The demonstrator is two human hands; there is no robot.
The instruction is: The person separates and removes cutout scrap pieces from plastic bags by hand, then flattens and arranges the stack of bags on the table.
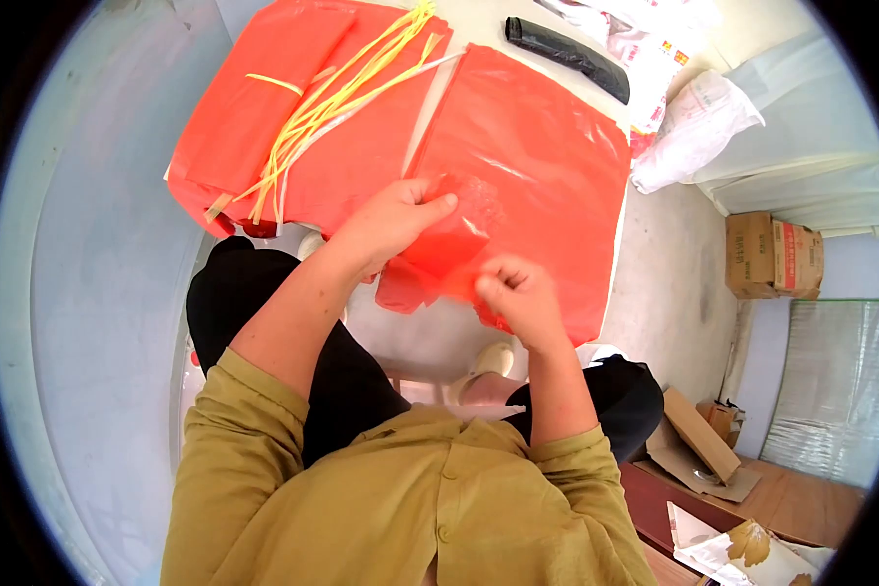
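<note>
Red plastic film (447,256) spans the gap between the two hands, at the near edge of a flat pile of red sheets (542,146) that lies just beyond both hands on the bench (483,24). It looks thin, limp and almost weightless, see-through and crinkled where only a layer or so shows, so it should fold and stretch easily, and its glossy surface may slip against its neighbours. A careless tug would probably tear or pucker it; the edges or corners seem the best hold, pinched between thumb and fingertip. The left hand (400,217) has its thumb laid out straight toward the right hand, over curled fingers, apparently gripping the film's upper left part, though the fingertips beneath are hidden. The right hand (518,293), nearer the body, is more tightly curled, thumb pressed to the bent forefinger, pinching the film's lower right end. Whether this piece joins the pile cannot be told. Beyond the left hand, yellow strips (337,93) rest on a red stack (254,98); a black roll (568,59) lies well beyond the right hand.
</note>
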